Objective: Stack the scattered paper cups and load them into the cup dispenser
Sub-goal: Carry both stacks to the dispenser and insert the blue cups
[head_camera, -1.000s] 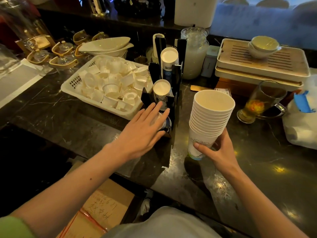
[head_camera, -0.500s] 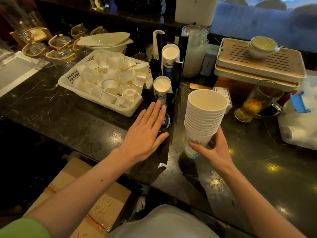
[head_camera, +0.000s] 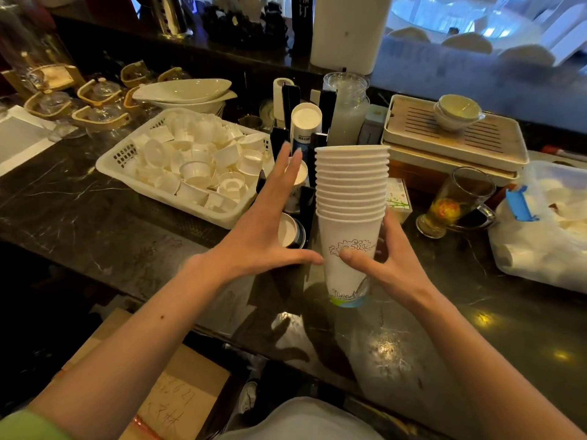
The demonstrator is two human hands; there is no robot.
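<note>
A tall stack of white paper cups point(head_camera: 351, 198) with a line drawing on the bottom cup stands upright just above the dark marble counter. My right hand point(head_camera: 386, 260) grips the bottom cup from the right. My left hand point(head_camera: 263, 230) is spread flat with fingers apart, its thumb tip touching the stack's left side. Behind my left hand stands the black cup dispenser point(head_camera: 309, 204), holding rows of cups lying on their sides, their white bottoms point(head_camera: 306, 119) facing me. My left hand hides part of the dispenser's front.
A white basket point(head_camera: 178, 198) full of small white tubs sits left of the dispenser. A glass mug of tea point(head_camera: 457, 203), a slatted tea tray point(head_camera: 457, 138) with bowls and a plastic bag point(head_camera: 546, 230) lie to the right. Glass teapots stand far left.
My right hand has brought the stack left and closer to the dispenser. My left hand lifted off the dispenser's front and turned toward the stack, its thumb now touching it.
</note>
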